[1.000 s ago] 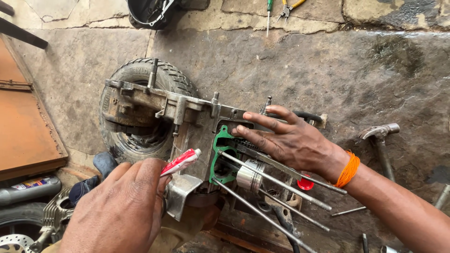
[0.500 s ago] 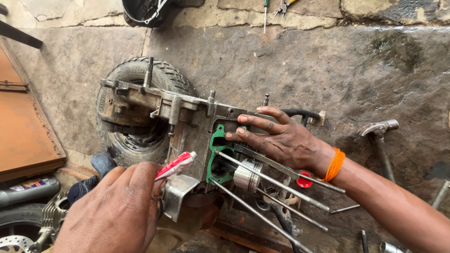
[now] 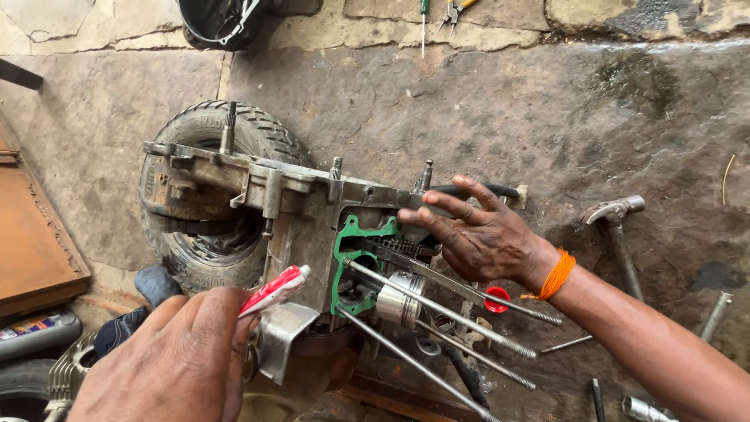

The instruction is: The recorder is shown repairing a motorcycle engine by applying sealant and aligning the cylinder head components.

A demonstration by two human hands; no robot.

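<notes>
An engine crankcase (image 3: 258, 187) lies across a small tyre (image 3: 195, 234) on the stone floor. A green gasket (image 3: 344, 254) sits on its cylinder face, with long studs (image 3: 437, 309) and a silver piston (image 3: 400, 297) sticking out. My right hand (image 3: 476, 230), with an orange thread at the wrist, rests its fingertips on the gasket's upper right corner and the case edge. My left hand (image 3: 180, 359), low in the foreground, holds a red and white tube (image 3: 273, 289) pointed toward the gasket.
A hammer (image 3: 617, 230) lies at the right, with loose rods and a red cap (image 3: 497, 298) near the studs. A black bucket (image 3: 223, 19), a screwdriver (image 3: 424, 23) and pliers sit at the top. A rusty metal sheet (image 3: 31, 242) lies at the left.
My right hand has shifted slightly up along the gasket's top edge. My left hand with the tube has stayed in about the same place.
</notes>
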